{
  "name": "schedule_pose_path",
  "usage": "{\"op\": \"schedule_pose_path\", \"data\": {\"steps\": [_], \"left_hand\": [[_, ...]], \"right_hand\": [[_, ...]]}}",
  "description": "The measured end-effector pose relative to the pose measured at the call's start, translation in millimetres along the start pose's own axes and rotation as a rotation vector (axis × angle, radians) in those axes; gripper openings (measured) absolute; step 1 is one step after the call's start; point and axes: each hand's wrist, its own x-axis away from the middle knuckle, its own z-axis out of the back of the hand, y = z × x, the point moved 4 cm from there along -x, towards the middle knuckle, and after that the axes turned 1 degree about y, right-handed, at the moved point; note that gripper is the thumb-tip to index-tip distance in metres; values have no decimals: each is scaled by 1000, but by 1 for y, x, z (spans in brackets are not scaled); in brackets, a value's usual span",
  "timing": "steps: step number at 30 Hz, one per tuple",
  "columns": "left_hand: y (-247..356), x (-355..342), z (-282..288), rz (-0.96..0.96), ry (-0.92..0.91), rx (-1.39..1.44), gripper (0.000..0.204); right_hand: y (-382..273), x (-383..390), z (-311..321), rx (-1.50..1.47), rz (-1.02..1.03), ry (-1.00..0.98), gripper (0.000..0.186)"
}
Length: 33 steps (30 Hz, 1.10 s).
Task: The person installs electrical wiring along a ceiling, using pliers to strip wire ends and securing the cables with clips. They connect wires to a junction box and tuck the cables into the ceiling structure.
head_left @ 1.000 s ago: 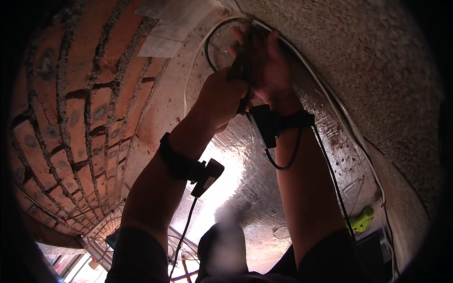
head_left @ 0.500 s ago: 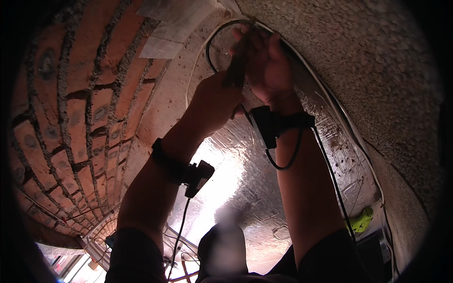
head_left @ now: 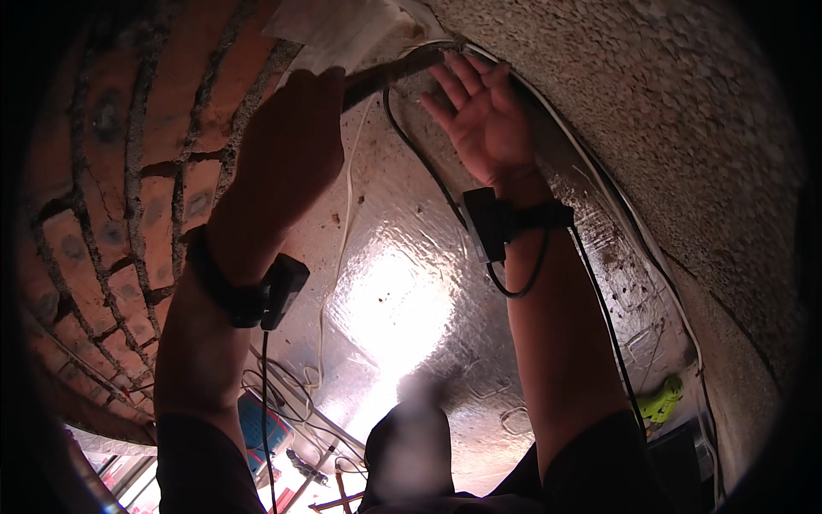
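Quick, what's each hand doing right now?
Left hand: closed, holding a dark flat strip.
Right hand: open, palm showing, fingertips by the strip's far end; whether they touch it can't be told.

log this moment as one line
left hand: closed on dark strip; right hand: open, palm showing, fingertips near strip's far end; left side: brick wall

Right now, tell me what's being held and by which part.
The left grip holds a dark strip by its left end; whether the right grip holds it cannot be told.
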Motion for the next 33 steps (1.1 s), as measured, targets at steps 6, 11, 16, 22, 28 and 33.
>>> {"op": "schedule_pose_path", "data": {"steps": [6,11,16,22,28,33], "left_hand": [[-7,-37,-9,-114,141,-225,19],[-10,-34,6,-53,4,-231,38],[11,-64,0,-187,-9,-262,26],[8,-61,23,-158,-4,-299,23],[8,-63,27,-203,24,-427,23],[8,-66,28,-249,39,-451,24]], "right_hand": [[-9,0,11,-25,24,31,49],[1,0,-6,-54,-31,-42,51],[-12,-1,17,-9,20,16,51],[-2,-1,5,-60,-20,-25,49],[-1,-1,2,-60,-25,-15,47],[-3,-1,2,-59,-16,-15,48]]}}
